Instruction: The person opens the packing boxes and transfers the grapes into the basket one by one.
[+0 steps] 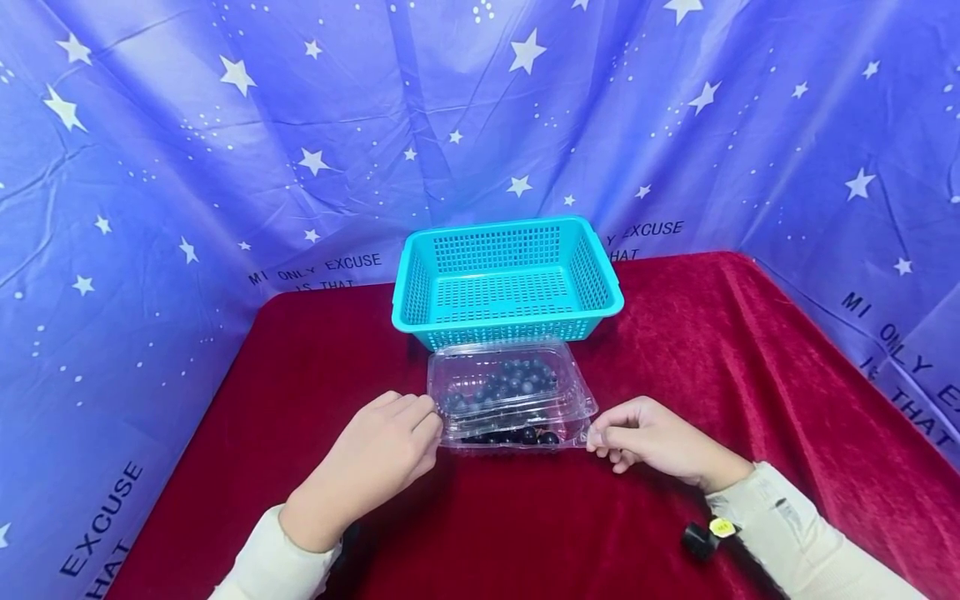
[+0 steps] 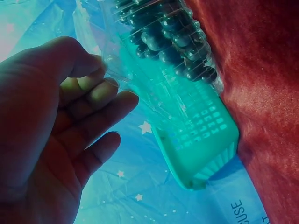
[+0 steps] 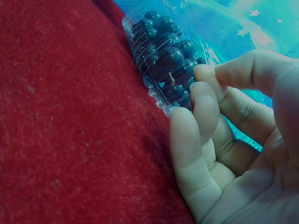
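Observation:
A clear plastic clamshell box [image 1: 468, 367] rests on the red cloth, with round dark grapes [image 1: 528, 382] inside. Its lid's front edge stands slightly above the base's rim, leaving a narrow gap. At the box's left edge, my left hand [image 1: 378, 454] pinches the plastic; the left wrist view shows thumb and forefinger meeting there, the other fingers loosely bent. My right hand [image 1: 652, 437] pinches the front right corner between thumb and forefinger. In the right wrist view, the grapes [image 3: 169, 59] show through the ribbed side wall, and a bit of stem is visible among them.
Directly behind the box stands a turquoise plastic basket [image 1: 506, 323] with perforated walls and nothing in it. Red velvet cloth [image 1: 712, 333] covers the table. A blue curtain [image 1: 420, 108] with white stars hangs around the table's back and sides.

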A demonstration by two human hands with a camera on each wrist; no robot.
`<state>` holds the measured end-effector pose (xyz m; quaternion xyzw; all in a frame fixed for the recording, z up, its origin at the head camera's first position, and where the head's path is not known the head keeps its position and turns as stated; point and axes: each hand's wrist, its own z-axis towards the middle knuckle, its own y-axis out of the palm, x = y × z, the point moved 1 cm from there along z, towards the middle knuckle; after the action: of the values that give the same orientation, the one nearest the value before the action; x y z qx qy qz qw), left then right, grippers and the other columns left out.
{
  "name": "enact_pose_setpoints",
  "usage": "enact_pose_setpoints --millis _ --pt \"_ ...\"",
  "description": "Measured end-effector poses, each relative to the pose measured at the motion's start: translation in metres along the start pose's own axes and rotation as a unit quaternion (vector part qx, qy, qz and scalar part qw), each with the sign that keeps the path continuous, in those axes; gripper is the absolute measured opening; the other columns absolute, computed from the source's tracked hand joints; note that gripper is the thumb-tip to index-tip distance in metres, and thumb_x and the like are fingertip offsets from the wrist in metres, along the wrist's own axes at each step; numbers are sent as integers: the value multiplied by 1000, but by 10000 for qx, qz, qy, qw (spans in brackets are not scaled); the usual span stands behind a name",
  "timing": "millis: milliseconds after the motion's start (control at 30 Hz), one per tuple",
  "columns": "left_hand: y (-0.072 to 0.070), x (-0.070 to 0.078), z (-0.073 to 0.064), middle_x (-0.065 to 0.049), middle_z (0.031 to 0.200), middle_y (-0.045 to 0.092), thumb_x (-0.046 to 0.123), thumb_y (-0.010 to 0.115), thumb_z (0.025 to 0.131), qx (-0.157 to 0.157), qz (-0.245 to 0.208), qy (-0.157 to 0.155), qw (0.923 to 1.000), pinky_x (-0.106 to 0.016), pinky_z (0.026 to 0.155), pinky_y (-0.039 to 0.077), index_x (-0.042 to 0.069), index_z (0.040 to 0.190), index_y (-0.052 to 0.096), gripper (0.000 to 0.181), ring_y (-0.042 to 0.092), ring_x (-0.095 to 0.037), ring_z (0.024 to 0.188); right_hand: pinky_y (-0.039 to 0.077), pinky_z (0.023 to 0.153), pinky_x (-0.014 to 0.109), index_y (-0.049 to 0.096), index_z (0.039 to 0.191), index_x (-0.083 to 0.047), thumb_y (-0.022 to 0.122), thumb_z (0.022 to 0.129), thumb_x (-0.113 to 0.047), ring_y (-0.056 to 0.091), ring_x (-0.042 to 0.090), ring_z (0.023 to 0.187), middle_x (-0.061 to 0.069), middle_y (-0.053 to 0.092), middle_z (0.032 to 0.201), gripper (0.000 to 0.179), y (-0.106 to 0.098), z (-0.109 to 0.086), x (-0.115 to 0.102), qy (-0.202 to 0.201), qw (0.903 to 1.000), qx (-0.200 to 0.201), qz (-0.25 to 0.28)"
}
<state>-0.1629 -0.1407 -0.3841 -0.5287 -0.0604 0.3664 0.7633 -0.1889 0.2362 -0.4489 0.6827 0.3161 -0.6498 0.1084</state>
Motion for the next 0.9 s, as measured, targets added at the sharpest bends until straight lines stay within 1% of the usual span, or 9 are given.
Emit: enact_pose_setpoints --millis 267,433,533,667,767,900 --pt "-9 -6 2 0 82 55 19 76 84 220 -143 -38 9996 -26 63 41 10 89 63 17 47 -14 70 63 68 37 74 101 5 60 101 -8 65 11 73 19 70 89 19 0 0 1 10 10000 -13 32" --pt "-14 -9 4 1 82 55 20 79 83 174 -191 -84 9996 -25 64 42 12 90 64 19 48 -13 72 63 68 37 73 100 6 59 101 -8 64 11 72 18 70 89 20 1 1 2 -4 10000 -21 83" --pt "-16 -11 5 1 82 55 19 77 83 160 -231 -91 9996 -25 63 41 12 90 64 17 48 -13 72 63 68 37 71 99 8 58 101 -7 65 12 72 20 70 89 20 1 1 2 -13 9999 -9 128" --pt "-17 -13 6 1 82 52 16 74 84 260 -261 -93 9993 -25 62 38 11 89 61 14 46 -13 70 63 67 38 70 98 8 56 101 -5 66 14 73 22 70 90 19 2 1 1 -19 9999 16 142" --pt "-18 -15 8 2 81 51 14 72 84 371 -319 -106 9987 -26 62 36 12 87 59 14 45 -13 69 62 64 36 71 98 5 56 101 -5 65 17 72 22 70 89 19 2 0 -2 -75 10000 56 -5" --pt "-21 -18 12 2 82 51 14 71 84 413 -378 -151 9983 -26 62 36 12 87 58 14 46 -13 69 56 55 32 73 93 -3 57 100 -6 64 19 67 19 71 85 18 0 -1 -6 -140 9989 221 -401"
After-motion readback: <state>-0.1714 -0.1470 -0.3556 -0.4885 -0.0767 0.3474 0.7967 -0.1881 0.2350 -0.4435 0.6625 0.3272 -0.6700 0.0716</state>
